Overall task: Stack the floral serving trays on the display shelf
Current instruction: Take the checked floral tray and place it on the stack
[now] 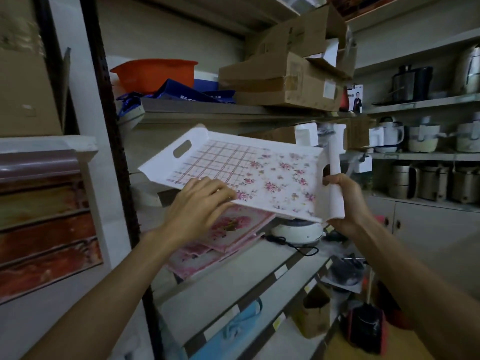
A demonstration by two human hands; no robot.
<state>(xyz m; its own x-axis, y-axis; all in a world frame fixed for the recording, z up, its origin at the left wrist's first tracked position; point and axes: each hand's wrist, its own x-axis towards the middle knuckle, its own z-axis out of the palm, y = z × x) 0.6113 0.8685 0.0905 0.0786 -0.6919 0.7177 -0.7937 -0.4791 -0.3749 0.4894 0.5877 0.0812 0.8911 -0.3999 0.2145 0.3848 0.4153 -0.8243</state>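
Left hand [197, 203]: fingers curled over near rim of white rectangular floral-and-plaid plastic serving tray [249, 175] | Right hand [342, 201]: clamped round tray's right handle end | Tray: airborne, tilted, above pink floral trays [233, 235] lying on grey shelf [233, 279]

bare forearms [405, 268], no sleeves

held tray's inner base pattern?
Tray: pink plaid grid far half, pink florals near half; head view.
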